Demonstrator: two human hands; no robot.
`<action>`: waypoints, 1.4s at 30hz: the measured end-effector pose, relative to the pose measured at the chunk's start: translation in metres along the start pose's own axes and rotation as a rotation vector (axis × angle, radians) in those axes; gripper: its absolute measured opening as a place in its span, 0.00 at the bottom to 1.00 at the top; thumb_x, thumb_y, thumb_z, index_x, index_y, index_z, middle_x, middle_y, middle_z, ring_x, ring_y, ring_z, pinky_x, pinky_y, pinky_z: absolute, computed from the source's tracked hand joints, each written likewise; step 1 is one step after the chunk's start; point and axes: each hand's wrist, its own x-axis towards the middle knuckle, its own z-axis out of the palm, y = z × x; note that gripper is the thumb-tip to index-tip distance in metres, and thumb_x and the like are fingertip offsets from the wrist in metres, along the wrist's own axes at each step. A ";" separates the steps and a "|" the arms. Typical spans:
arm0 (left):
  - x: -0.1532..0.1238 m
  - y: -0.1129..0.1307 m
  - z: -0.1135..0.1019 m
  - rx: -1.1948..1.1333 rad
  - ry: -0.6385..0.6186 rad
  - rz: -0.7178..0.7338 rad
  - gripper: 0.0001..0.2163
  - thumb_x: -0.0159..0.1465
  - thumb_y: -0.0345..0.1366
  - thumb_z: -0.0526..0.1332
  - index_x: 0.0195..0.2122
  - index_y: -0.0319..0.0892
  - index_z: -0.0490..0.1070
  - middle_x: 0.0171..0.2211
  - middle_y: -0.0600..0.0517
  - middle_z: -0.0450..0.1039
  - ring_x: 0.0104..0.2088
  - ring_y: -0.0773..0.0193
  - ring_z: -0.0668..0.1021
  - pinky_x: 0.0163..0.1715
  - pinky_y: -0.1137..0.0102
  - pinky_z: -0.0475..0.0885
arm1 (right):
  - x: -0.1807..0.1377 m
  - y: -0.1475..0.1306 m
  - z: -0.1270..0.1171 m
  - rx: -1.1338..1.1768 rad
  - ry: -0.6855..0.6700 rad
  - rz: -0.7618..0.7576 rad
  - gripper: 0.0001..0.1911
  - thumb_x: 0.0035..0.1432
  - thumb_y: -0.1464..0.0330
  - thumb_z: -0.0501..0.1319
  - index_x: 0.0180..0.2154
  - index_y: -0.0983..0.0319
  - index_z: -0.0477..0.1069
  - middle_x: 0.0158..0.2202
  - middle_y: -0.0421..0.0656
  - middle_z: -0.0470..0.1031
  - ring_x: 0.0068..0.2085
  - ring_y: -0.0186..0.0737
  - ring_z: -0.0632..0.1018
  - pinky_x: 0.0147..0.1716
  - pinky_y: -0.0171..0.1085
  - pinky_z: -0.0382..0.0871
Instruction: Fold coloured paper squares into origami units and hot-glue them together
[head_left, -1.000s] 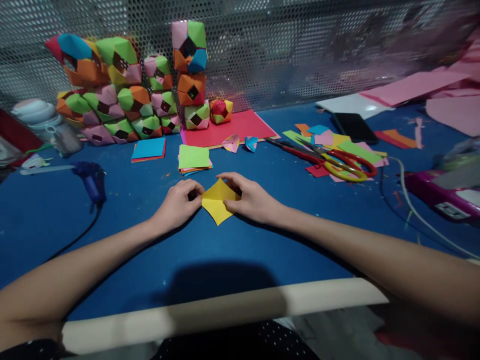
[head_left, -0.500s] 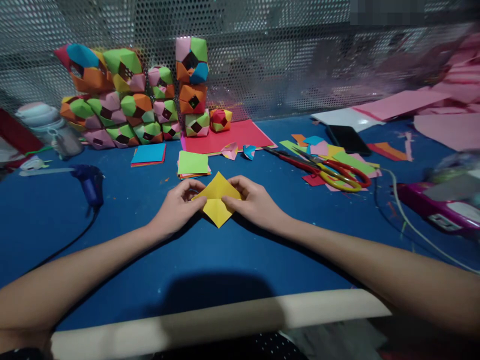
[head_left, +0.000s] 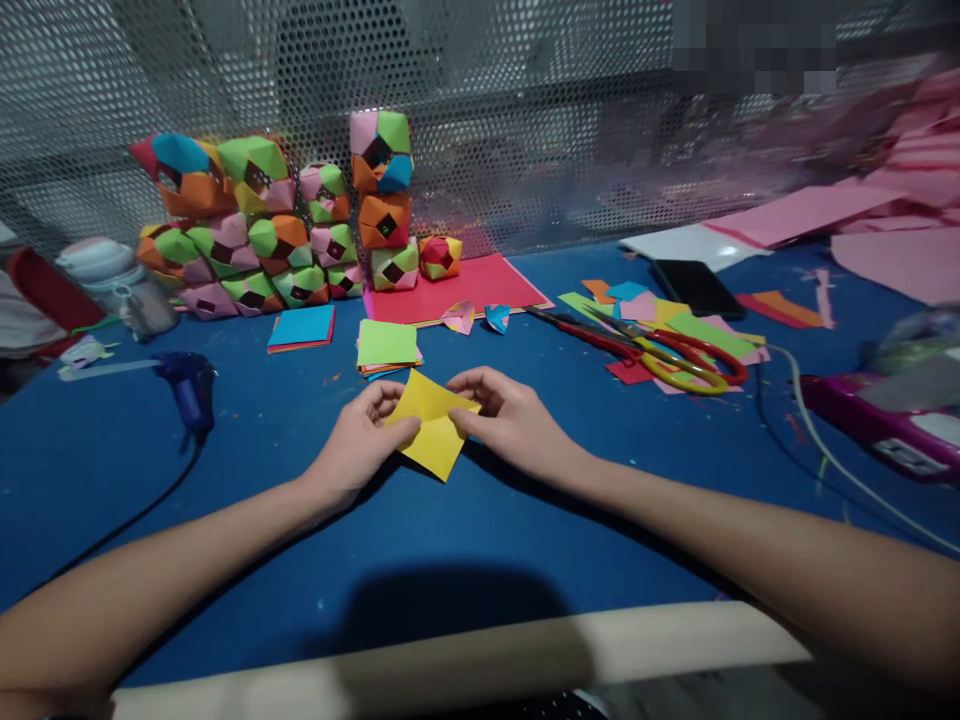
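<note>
A creased square of yellow paper (head_left: 435,432) is held up between my two hands, just above the blue tabletop. My left hand (head_left: 364,430) pinches its left corner, thumb on the near face and fingers behind. At the right corner my right hand (head_left: 510,415) grips it the same way, closed with the thumb on top. The sheet sits turned like a diamond and slightly tilted, with fold lines crossing near its middle. Right behind my left hand lies a stack of small paper squares (head_left: 386,343), light green on top.
Folded paper cubes (head_left: 270,240) stand stacked at the back left, by a red sheet (head_left: 457,290). Scissors (head_left: 660,350) lie on paper scraps at right, near a phone (head_left: 694,288). A blue glue gun (head_left: 191,390) with a cord is at left; a purple power strip (head_left: 877,420) is far right.
The yellow paper has turned a little, its top corner now leaning left and its bottom corner right. Both hands still hold it. The whole view has shifted slightly.
</note>
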 end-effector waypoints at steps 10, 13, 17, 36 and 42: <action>-0.001 0.000 0.001 -0.035 0.033 0.005 0.14 0.51 0.29 0.62 0.39 0.40 0.66 0.36 0.52 0.73 0.35 0.67 0.76 0.36 0.72 0.71 | 0.001 -0.001 -0.001 0.044 0.031 0.052 0.13 0.49 0.66 0.61 0.38 0.64 0.66 0.29 0.39 0.68 0.30 0.32 0.71 0.30 0.34 0.66; -0.001 0.001 0.002 -0.019 0.050 0.019 0.12 0.52 0.30 0.62 0.38 0.40 0.66 0.35 0.52 0.73 0.35 0.66 0.76 0.36 0.72 0.70 | 0.002 -0.003 -0.001 0.072 0.056 0.069 0.15 0.49 0.65 0.63 0.38 0.64 0.66 0.30 0.40 0.69 0.31 0.32 0.71 0.31 0.34 0.67; -0.001 0.001 0.002 -0.016 0.103 0.044 0.11 0.53 0.32 0.61 0.37 0.40 0.66 0.35 0.51 0.73 0.34 0.66 0.75 0.35 0.72 0.70 | 0.000 -0.005 0.000 0.069 0.030 0.066 0.15 0.49 0.63 0.63 0.39 0.63 0.66 0.28 0.39 0.69 0.30 0.33 0.72 0.30 0.34 0.67; -0.009 -0.002 0.000 0.214 0.050 0.170 0.11 0.60 0.40 0.58 0.40 0.41 0.71 0.36 0.52 0.73 0.34 0.65 0.74 0.33 0.73 0.68 | -0.001 -0.008 0.002 0.143 0.128 0.091 0.11 0.48 0.64 0.65 0.31 0.63 0.68 0.24 0.37 0.69 0.26 0.30 0.70 0.26 0.32 0.64; -0.011 0.001 0.004 0.221 -0.011 0.079 0.11 0.59 0.40 0.59 0.38 0.39 0.73 0.33 0.52 0.72 0.32 0.67 0.72 0.31 0.74 0.65 | -0.007 -0.014 0.000 0.059 0.081 -0.046 0.11 0.52 0.64 0.62 0.37 0.63 0.71 0.29 0.40 0.72 0.29 0.32 0.72 0.29 0.33 0.67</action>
